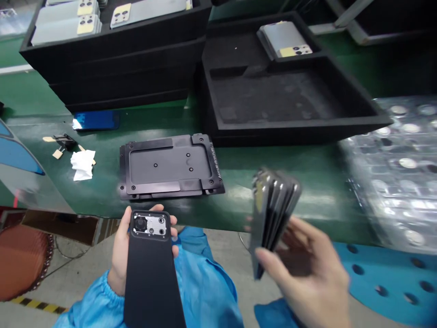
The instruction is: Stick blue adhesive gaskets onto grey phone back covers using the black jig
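My left hand (121,255) is closed around a black phone body (152,269), held flat with its camera cut-out end pointing away from me. My right hand (307,269) grips a fanned stack of several dark phone shells (273,214), blurred by motion, just off the table's front edge. Between and beyond the hands a black metal fixture plate (169,166) lies flat on the green table (239,177).
A black foam tray (290,98) at the back right holds one silver phone back (285,41). Stacked black trays (112,59) with silver phone backs stand at the back left. A clear blister sheet (399,173) lies at right, a white wipe (83,165) and small tools at left.
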Tool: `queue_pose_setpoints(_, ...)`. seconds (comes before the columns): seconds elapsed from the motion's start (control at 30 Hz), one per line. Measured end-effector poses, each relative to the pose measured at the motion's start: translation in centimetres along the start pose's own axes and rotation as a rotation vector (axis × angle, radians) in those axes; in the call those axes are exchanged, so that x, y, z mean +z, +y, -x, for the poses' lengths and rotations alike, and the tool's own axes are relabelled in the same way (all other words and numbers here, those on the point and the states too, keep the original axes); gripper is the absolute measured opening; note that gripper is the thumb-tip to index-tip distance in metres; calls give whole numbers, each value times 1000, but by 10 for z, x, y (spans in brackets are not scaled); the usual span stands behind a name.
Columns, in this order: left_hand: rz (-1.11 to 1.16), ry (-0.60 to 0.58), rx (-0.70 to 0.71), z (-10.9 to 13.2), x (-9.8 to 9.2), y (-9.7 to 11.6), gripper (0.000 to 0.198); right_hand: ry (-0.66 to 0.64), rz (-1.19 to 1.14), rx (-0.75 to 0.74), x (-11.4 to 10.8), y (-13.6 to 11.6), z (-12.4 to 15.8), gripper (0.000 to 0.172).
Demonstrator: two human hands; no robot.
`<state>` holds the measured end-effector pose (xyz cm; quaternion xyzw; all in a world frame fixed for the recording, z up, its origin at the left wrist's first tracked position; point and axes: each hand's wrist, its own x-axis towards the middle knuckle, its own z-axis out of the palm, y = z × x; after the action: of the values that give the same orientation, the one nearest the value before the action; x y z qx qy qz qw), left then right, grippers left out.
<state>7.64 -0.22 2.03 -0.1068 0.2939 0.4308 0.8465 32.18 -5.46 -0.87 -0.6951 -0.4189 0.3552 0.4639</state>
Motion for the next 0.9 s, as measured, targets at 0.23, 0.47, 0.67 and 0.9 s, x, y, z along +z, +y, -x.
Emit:
queue_pose_setpoints(0.23,33,-140,-134,1,-5,4,42,181,495,8,-8,10,-46,74)
queue_pose_setpoints(0.47,33,-214,-165,-2,-6,5,40,174,630,18,1,20,-58,75)
queue_pose_setpoints(0.67,61,-372,-213,-5,-7,5,42,167,685,-95,15,24,-76,66)
queue_pose_setpoints(0.9,56,-344,-208,-5,-5,7,41,192,745,-159,29,33,-86,65)
